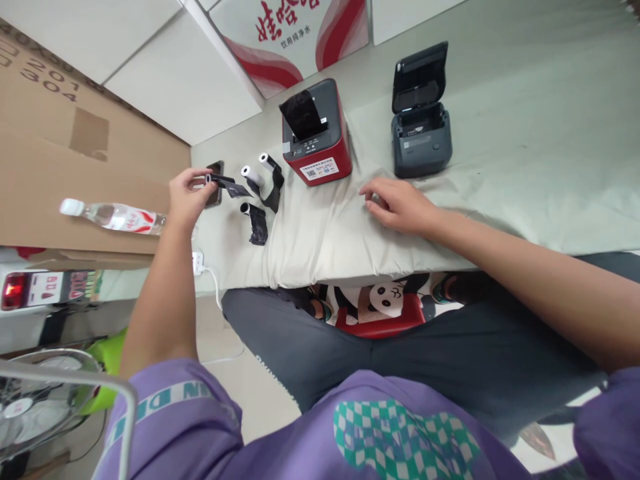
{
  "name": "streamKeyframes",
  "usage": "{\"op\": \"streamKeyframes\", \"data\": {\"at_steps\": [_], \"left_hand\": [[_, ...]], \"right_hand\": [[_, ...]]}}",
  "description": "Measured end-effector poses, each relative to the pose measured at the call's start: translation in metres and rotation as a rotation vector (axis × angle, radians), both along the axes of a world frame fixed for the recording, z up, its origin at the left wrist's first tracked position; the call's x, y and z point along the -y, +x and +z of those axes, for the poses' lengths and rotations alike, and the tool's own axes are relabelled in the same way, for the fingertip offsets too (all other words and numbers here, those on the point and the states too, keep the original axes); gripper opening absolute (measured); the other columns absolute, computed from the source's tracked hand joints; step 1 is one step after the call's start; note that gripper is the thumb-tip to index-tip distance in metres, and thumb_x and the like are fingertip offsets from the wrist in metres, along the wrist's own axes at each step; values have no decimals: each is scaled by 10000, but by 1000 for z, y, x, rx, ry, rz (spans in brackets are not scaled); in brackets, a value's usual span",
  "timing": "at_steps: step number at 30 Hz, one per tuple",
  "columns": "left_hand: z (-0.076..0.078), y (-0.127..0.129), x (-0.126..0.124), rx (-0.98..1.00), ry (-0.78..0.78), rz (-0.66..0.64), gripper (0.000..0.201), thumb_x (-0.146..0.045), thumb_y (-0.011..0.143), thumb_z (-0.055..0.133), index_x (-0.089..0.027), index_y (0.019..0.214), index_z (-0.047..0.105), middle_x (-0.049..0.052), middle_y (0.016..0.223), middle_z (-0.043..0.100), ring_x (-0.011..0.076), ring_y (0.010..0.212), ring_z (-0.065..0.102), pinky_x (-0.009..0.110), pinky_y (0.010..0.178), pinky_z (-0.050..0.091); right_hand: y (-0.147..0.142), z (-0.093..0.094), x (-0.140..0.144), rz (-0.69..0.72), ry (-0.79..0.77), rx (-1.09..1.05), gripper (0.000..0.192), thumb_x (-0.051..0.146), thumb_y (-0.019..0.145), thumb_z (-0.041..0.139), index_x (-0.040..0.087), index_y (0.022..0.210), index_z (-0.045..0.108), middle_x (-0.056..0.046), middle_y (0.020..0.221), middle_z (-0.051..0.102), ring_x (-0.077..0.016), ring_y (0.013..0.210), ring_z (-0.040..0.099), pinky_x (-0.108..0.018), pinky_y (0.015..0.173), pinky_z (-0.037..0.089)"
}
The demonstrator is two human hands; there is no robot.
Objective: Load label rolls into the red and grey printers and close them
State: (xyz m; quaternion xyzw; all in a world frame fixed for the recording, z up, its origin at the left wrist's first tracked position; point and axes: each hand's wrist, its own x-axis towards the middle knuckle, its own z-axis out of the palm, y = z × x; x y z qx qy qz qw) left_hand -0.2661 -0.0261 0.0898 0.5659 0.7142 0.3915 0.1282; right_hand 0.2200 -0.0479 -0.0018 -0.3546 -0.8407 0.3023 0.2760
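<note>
My left hand (187, 198) pinches a small paper roll (223, 181) between thumb and fingers; its dark loose end hangs to the right. Under that roll lies a phone (216, 195), partly covered. Several similar rolls with black-printed strips stand close by: a white roll (252, 177), a roll behind it (271, 163) and a shorter roll (255, 223). My right hand (395, 205) rests on the cloth, fingers loosely curled and apart, holding nothing. It is between a red and black printer (320, 137), with a black strip sticking out, and a dark portable printer (423, 143) with its lid raised.
A pale cloth (525, 153) covers the table. White cartons (305, 53) stand along its back, and a cardboard box (130, 160) is at the left. A water bottle (125, 218), a white power strip (198, 263) and a fan (45, 400) are also on the left.
</note>
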Motion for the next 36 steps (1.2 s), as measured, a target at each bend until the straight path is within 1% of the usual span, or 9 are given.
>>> {"op": "streamKeyframes", "data": {"at_steps": [9,15,20,23,25,27,30,32,36], "left_hand": [[-4,-1,0,-8,4,-45,300,-5,779,743,-97,1066,743,-7,1014,740,80,849,601,223,760,478],[-22,-9,-5,-48,-51,-79,321,-46,760,784,-115,1072,758,-30,934,710,87,826,572,227,723,464],[-34,0,-8,-83,-126,-116,313,-30,799,781,-130,1095,768,-15,1046,718,92,906,570,248,796,435],[-26,5,-6,-105,-129,-81,499,-12,761,825,-143,1230,716,-15,1171,694,88,924,537,241,770,406],[-14,9,1,-109,-62,-73,609,-2,719,851,-149,1284,678,-9,1261,655,86,944,528,229,741,404],[-2,16,13,-105,-30,-103,515,-9,736,823,-143,1220,705,6,1219,663,93,924,551,230,726,416],[9,31,32,-131,-214,-250,393,-63,726,814,-176,1099,768,39,1162,713,133,903,611,245,728,445],[10,42,40,-171,-310,-337,397,-123,722,819,-225,1104,787,56,1222,725,172,945,649,253,734,470],[7,58,44,-264,-304,-427,314,-248,773,758,-269,1084,795,64,1185,758,237,1017,693,310,837,545]], "right_hand": [[0,2,1,-6,-20,4,269,383,972,564,258,1199,637,-105,1128,703,-277,959,639,-418,859,488],[0,1,0,-4,-22,6,296,421,982,556,258,1215,639,-103,1124,703,-285,989,635,-413,856,490],[0,-1,0,-6,-6,10,297,412,982,553,265,1226,637,-99,1113,705,-282,975,638,-419,853,493],[0,-1,0,-5,8,15,287,399,984,550,263,1222,636,-104,1106,703,-283,970,640,-424,853,494],[0,0,0,-3,19,21,283,385,984,546,253,1217,635,-109,1106,701,-285,972,643,-425,848,494],[0,1,0,-3,21,24,279,378,982,546,251,1214,635,-111,1110,699,-288,978,644,-424,843,496],[0,1,0,-1,13,19,272,386,975,563,266,1208,638,-107,1101,699,-293,972,643,-430,840,498],[0,0,0,-1,13,10,268,393,971,577,272,1202,643,-106,1088,699,-293,956,642,-436,841,498],[-1,0,0,-5,33,14,268,386,972,577,264,1200,648,-109,1074,704,-284,932,637,-429,829,496]]}}
